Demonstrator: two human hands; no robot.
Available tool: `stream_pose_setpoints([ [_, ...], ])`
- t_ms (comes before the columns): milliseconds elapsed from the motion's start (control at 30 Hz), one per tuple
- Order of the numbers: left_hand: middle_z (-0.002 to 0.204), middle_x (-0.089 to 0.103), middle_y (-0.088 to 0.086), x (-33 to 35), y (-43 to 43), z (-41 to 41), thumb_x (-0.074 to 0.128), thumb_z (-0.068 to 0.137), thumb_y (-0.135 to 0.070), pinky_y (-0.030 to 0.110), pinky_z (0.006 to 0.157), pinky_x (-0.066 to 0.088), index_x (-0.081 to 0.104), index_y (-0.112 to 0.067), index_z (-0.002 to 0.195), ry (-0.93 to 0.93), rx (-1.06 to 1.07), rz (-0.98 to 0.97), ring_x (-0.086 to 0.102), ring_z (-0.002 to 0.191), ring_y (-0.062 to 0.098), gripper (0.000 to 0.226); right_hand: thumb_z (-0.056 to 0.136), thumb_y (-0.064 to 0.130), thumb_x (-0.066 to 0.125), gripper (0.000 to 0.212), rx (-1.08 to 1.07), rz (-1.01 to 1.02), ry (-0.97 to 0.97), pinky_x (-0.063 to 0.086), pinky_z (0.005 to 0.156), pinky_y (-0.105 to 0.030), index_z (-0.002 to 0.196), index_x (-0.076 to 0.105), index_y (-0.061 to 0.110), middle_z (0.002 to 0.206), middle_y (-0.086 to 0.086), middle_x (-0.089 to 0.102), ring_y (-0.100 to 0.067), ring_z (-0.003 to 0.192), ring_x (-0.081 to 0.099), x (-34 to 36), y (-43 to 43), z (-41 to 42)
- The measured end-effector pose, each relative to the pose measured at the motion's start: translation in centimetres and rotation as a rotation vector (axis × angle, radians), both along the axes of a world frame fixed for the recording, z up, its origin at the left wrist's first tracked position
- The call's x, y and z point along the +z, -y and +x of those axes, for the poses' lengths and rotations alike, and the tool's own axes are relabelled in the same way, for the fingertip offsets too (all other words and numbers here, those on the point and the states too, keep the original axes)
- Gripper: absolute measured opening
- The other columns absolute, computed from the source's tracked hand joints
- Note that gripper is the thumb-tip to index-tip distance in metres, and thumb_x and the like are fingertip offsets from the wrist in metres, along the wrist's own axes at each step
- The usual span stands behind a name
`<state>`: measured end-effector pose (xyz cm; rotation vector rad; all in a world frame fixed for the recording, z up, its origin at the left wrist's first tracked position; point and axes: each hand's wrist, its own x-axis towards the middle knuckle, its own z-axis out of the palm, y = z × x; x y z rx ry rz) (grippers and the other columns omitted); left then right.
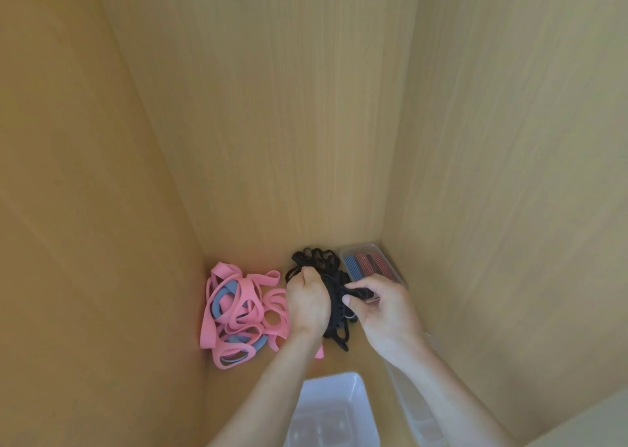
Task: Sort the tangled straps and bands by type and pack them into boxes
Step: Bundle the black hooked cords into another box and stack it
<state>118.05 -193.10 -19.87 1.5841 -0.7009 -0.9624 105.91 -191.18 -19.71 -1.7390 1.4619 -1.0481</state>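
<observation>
A tangle of black straps (319, 259) lies at the back of a wooden compartment. My left hand (307, 298) grips a bundle of these black straps, its fingers curled round them. My right hand (377, 305) pinches the black strap end beside it, thumb on top. More black strap (338, 336) hangs below between both hands. A heap of pink and blue-grey bands (238, 314) lies to the left. A clear box (372, 264) at the back right holds red and blue striped straps.
A clear plastic box (334, 409) stands in front, below my forearms. Another clear container (413, 409) sits to its right, under my right forearm. Wooden walls (102, 208) close in on the left, back and right.
</observation>
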Motion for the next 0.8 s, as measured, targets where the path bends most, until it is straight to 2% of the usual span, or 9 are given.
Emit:
stream_pose_setpoints([
  [100, 0.050, 0.041, -0.008, 0.4, 0.1, 0.0, 0.035, 0.096, -0.016, 0.031, 0.056, 0.034, 0.042, -0.013, 0.062, -0.118, 0.086, 0.018, 0.039, 0.053, 0.014, 0.035, 0.090, 0.008, 0.072, 0.027, 0.051, -0.197, -0.099, 0.047, 0.088, -0.017, 0.116, 0.072, 0.012, 0.108, 0.011, 0.060, -0.002, 0.099, 0.059, -1.1, -1.3, 0.6],
  [200, 0.069, 0.054, 0.007, 0.7, 0.2, 0.1, 0.035, 0.098, -0.018, 0.036, 0.068, 0.046, 0.053, -0.009, 0.072, -0.307, 0.138, 0.079, 0.053, 0.068, 0.024, 0.033, 0.092, 0.006, 0.064, 0.045, 0.151, -0.240, -0.159, 0.037, 0.110, -0.021, 0.138, 0.059, 0.008, 0.136, 0.014, 0.045, -0.001, 0.129, 0.042, -2.3, -2.5, 0.8],
  [300, 0.110, 0.069, 0.020, 0.5, 0.4, 0.4, 0.037, 0.104, -0.027, 0.051, 0.099, 0.052, 0.064, -0.001, 0.110, -0.611, 0.124, 0.169, 0.067, 0.103, 0.037, 0.038, 0.094, 0.016, 0.058, 0.064, 0.211, -0.274, -0.352, 0.021, 0.120, -0.029, 0.154, 0.036, 0.015, 0.161, 0.012, 0.019, -0.008, 0.149, 0.017, -3.7, -3.1, 0.6],
  [400, 0.124, 0.065, 0.024, 1.0, 0.0, 0.7, 0.035, 0.106, -0.032, 0.052, 0.103, 0.049, 0.060, -0.001, 0.129, -0.774, 0.060, 0.202, 0.064, 0.112, 0.038, 0.046, 0.095, 0.031, 0.059, 0.076, 0.219, -0.311, -0.551, 0.022, 0.120, -0.034, 0.159, 0.020, 0.020, 0.167, 0.010, -0.002, -0.015, 0.152, 0.012, -4.4, -3.0, 0.4],
  [467, 0.121, 0.067, 0.023, 1.2, -0.2, 0.9, 0.037, 0.106, -0.030, 0.051, 0.098, 0.052, 0.062, -0.001, 0.128, -0.836, 0.026, 0.251, 0.066, 0.110, 0.037, 0.044, 0.093, 0.034, 0.065, 0.077, 0.180, -0.329, -0.570, 0.036, 0.114, -0.037, 0.158, 0.026, 0.016, 0.169, 0.005, 0.005, -0.020, 0.149, 0.027, -4.4, -3.0, 0.4],
  [533, 0.112, 0.070, 0.023, 1.4, -0.3, 1.0, 0.038, 0.106, -0.029, 0.046, 0.077, 0.059, 0.065, 0.000, 0.125, -0.879, -0.018, 0.303, 0.069, 0.100, 0.035, 0.044, 0.089, 0.031, 0.073, 0.073, 0.147, -0.365, -0.543, 0.047, 0.103, -0.039, 0.151, 0.041, 0.010, 0.166, -0.002, 0.022, -0.022, 0.139, 0.045, -4.3, -2.8, 0.2],
  [633, 0.088, 0.075, 0.020, 1.1, -0.5, 0.9, 0.040, 0.106, -0.027, 0.035, 0.049, 0.057, 0.067, -0.001, 0.119, -0.897, -0.023, 0.318, 0.072, 0.075, 0.031, 0.040, 0.086, 0.018, 0.078, 0.063, 0.133, -0.412, -0.524, 0.054, 0.094, -0.042, 0.142, 0.053, 0.004, 0.158, -0.008, 0.038, -0.025, 0.129, 0.057, -4.4, -2.5, -0.2],
  [733, 0.074, 0.074, 0.018, 0.4, -1.2, 1.1, 0.043, 0.105, -0.024, 0.034, 0.043, 0.056, 0.067, -0.002, 0.110, -0.902, 0.023, 0.305, 0.073, 0.058, 0.029, 0.033, 0.090, 0.005, 0.069, 0.056, 0.164, -0.386, -0.446, 0.055, 0.095, -0.042, 0.143, 0.052, 0.004, 0.158, -0.006, 0.038, -0.023, 0.132, 0.054, -4.8, -2.4, -0.3],
  [800, 0.077, 0.074, 0.017, -0.3, -1.3, 1.4, 0.045, 0.104, -0.024, 0.034, 0.044, 0.056, 0.065, -0.003, 0.109, -0.907, 0.035, 0.316, 0.072, 0.066, 0.030, 0.029, 0.097, 0.007, 0.058, 0.050, 0.185, -0.349, -0.414, 0.055, 0.095, -0.035, 0.146, 0.049, 0.006, 0.160, 0.001, 0.031, -0.016, 0.133, 0.052, -5.0, -2.5, 0.0],
])
